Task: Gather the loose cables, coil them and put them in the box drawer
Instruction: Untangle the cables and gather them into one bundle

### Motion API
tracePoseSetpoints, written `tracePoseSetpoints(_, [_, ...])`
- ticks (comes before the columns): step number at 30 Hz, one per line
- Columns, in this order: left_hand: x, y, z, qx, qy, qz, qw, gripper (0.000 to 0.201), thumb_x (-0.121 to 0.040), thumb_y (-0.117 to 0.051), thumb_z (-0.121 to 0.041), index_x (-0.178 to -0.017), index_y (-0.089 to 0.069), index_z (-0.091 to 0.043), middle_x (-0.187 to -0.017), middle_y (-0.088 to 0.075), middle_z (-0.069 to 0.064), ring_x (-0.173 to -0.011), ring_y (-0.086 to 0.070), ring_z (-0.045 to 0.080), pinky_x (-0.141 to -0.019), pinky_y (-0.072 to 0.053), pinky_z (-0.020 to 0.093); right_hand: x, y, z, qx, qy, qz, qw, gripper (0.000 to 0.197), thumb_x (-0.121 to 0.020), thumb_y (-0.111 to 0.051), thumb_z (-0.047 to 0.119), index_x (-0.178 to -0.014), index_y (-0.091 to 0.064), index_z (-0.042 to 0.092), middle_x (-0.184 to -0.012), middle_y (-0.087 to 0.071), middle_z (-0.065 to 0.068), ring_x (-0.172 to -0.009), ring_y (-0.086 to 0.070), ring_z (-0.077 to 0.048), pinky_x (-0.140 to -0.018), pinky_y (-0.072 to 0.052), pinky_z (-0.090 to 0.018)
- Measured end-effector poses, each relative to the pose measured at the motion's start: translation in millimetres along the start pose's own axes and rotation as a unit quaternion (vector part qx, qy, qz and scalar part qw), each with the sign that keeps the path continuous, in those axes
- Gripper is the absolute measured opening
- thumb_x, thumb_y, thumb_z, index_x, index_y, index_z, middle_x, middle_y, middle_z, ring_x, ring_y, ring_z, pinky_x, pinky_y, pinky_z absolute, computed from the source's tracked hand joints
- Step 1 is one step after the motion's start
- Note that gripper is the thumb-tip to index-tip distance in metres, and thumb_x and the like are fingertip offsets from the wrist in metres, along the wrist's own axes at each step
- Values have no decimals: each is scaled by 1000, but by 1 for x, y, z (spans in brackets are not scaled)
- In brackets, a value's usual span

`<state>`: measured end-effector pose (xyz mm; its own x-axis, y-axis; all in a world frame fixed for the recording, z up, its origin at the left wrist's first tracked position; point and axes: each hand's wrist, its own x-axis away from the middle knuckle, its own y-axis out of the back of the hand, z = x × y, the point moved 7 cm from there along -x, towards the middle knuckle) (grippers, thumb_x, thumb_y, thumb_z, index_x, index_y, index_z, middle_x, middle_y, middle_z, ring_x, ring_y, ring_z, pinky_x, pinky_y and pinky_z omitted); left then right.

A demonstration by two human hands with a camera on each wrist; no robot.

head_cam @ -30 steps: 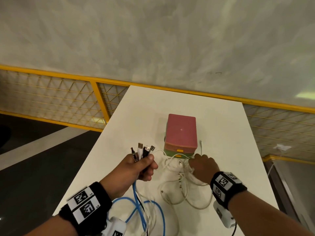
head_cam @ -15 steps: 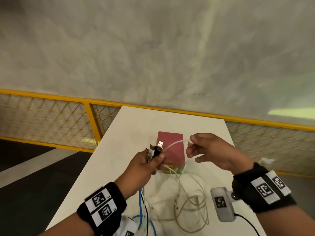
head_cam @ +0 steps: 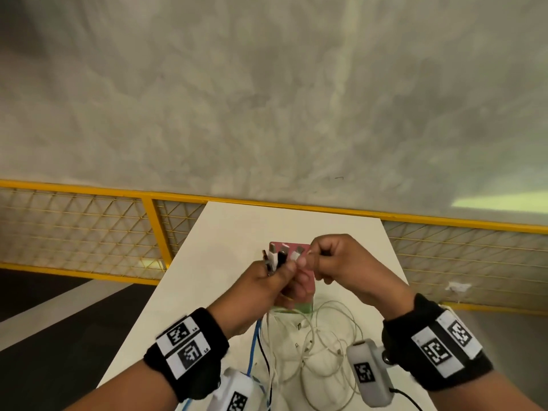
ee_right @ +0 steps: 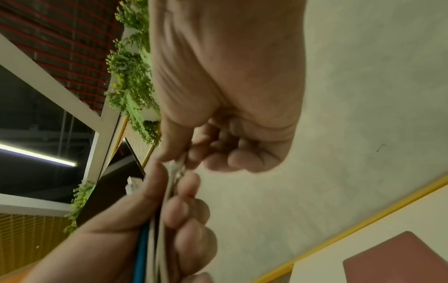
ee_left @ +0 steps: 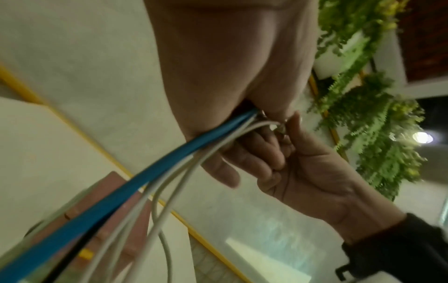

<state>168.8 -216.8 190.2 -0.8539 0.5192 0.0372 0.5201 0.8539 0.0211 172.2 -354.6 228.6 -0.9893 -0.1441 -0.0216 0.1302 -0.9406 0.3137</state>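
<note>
At frame centre, the left hand [head_cam: 268,284] grips the cables [head_cam: 278,258], plugs up; the right hand [head_cam: 341,262] pinches a white plug [head_cam: 296,254] beside them. Both hide most of the box [head_cam: 307,287]; its drawer is unseen. Slack cable lies on the surface [head_cam: 225,232] below. Wristband tags [head_cam: 184,347] are too blurred to read.

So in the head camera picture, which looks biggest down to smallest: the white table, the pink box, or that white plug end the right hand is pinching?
1. White table, by far the largest.
2. Pink box, though hands cover most of it.
3. White plug end, smallest, even though it sits nearer the camera, pinched by the right hand beside the left hand.
</note>
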Motion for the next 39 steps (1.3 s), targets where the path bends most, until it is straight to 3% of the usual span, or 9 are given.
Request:
tracePoseSetpoints(8, [8,-11,14,111,19,31,993,25,-93,-60,-38,-87,-73,-18,-71,-69,6,-70,-68,20,-68,-58,36,20,-4,-20,-99,-20,-70,992,25,-89,-69,25,-76,-65,4,-64,-62,-8,-60,-56,-15,-52,-39,-24])
tracePoseSetpoints(11, [7,-1,17,150,28,20,988,31,-89,-58,-36,-99,-69,-9,-73,-68,7,-72,-69,20,-70,-59,39,38,-9,-59,-112,-129,-87,982,27,-96,-59,28,-73,-63,14,-67,-61,-6,-59,-55,-15,-52,-36,-26])
tracePoseSetpoints(16, [6,7,17,234,31,2,972,33,-89,-54,-31,-101,-67,-3,-75,-68,11,-73,-70,25,-77,-60,44,71,-81,-124,-214,-357,66,907,52,-97,-42,57,-90,-72,16,-78,-69,-2,-61,-54,-12,-52,-32,-24])
tracePoseSetpoints(19, [10,3,24,261,40,0,965,32,-91,-51,-31,-92,-70,-5,-72,-67,14,-69,-69,26,-77,-61,45,58,-100,-117,-333,-356,58,871,51,-92,-40,66,-83,-67,23,-75,-63,4,-66,-49,-11,-56,-31,-25])
tracePoseSetpoints(24, [26,15,47,283,101,-33,953,37,-96,-48,-36,-83,-66,-6,-60,-56,10,-56,-59,23,-58,-57,37,19,-88,-117,-500,-333,-77,796,38,-88,-54,42,-102,-68,9,-90,-65,-8,-81,-60,-23,-73,-42,-35])
tracePoseSetpoints(26, [39,30,62,231,145,-39,961,34,-91,-53,-38,-81,-63,-7,-55,-45,7,-50,-46,20,-49,-44,30,14,-76,-120,-523,-333,-126,775,29,-95,-48,33,-81,-60,11,-79,-68,-9,-76,-68,-25,-73,-47,-35])
tracePoseSetpoints(32, [89,91,108,216,281,-56,933,27,-88,-59,-30,-74,-60,-7,-54,-22,0,-40,-24,11,-36,-22,19,16,-62,-120,-512,-330,-153,778,30,-99,-40,15,-74,-54,7,-63,-65,-9,-62,-70,-24,-70,-51,-41])
tracePoseSetpoints(36, [139,137,135,-55,362,40,930,39,-83,-72,-45,-81,-67,-7,-55,-39,5,-38,-33,14,-39,-27,23,19,-24,-137,-549,-300,-250,739,31,-104,-35,18,-77,-50,13,-58,-65,-6,-59,-68,-21,-72,-50,-42])
tracePoseSetpoints(39, [137,155,129,-43,299,-84,950,39,-87,-69,-41,-83,-66,-3,-60,-43,7,-43,-31,14,-43,-26,25,22,-19,-133,-537,-295,-228,756,33,-105,-36,24,-78,-53,13,-59,-67,-5,-55,-72,-20,-72,-51,-40])
